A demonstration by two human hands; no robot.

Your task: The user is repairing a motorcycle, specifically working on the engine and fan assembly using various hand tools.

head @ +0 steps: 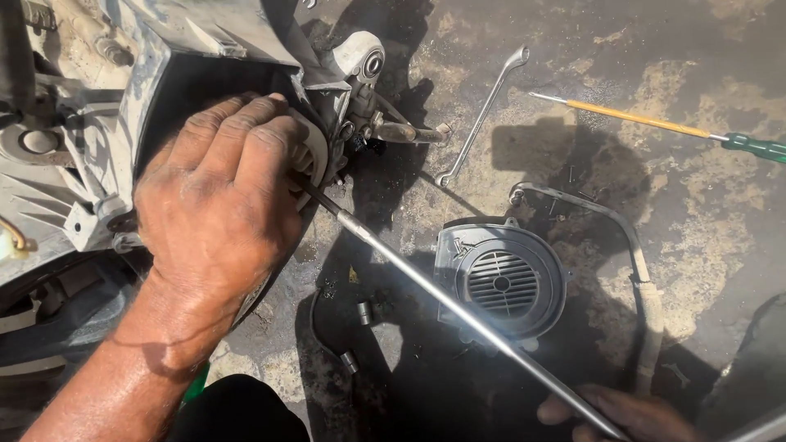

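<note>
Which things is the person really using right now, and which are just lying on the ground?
In use:
- left hand, pressed on the round white part of the engine
- right hand, gripping the long socket wrench

Lying about:
- grey fan cover
- ring spanner
- screwdriver with yellow shaft and green handle
- bent hose
- two small sockets

Stained concrete floor [696, 213] bears wrench [483, 106], screwdriver [655, 123], fan cover [501, 280], hose [643, 286].
</note>
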